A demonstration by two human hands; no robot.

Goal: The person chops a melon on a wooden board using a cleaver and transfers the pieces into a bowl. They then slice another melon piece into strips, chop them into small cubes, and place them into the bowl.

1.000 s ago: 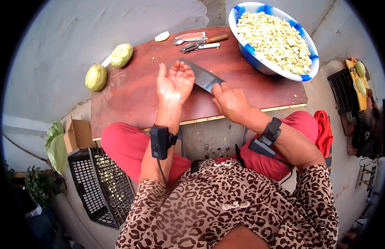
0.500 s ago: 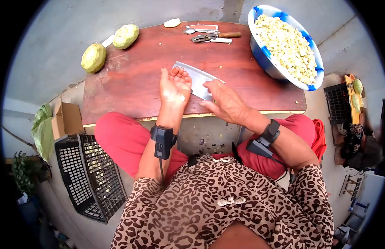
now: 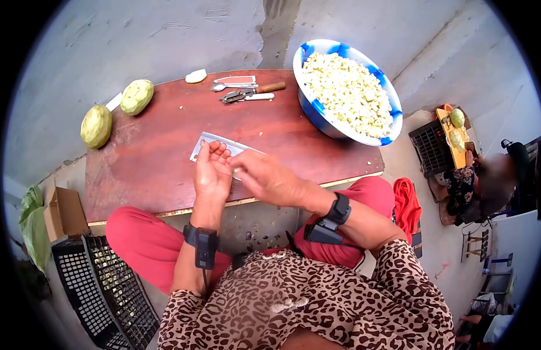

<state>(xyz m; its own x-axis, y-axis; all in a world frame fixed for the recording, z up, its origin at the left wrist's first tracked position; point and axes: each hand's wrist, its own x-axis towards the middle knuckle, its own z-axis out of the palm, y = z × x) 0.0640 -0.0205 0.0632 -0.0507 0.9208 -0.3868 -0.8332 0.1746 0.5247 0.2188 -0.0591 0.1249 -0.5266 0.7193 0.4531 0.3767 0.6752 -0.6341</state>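
My left hand [image 3: 213,177] is palm up over the front of the red table [image 3: 148,169], fingers apart and loosely curled, with nothing visible on the palm. Beside it, my right hand [image 3: 269,179] has its thumb and fingers pinched together near the left fingers. A small white piece [image 3: 237,170] shows at the right fingertips; its kind is hard to make out. Beneath both hands lies a cleaver [image 3: 226,143], its broad blade partly covered and its handle hidden.
A blue-and-white basin [image 3: 320,119] of pale diced pieces stands at the back right. Two peeled green fruits [image 3: 137,97] sit at left. A peeler [image 3: 238,95], spoon [image 3: 219,87] and white-handled knife [image 3: 260,97] lie behind. A black crate [image 3: 83,286] is on the floor; another person sits at right.
The white piece has left my left palm and now shows at my right fingertips. My right hand has moved off the cleaver toward my left hand. The camera view has shifted.
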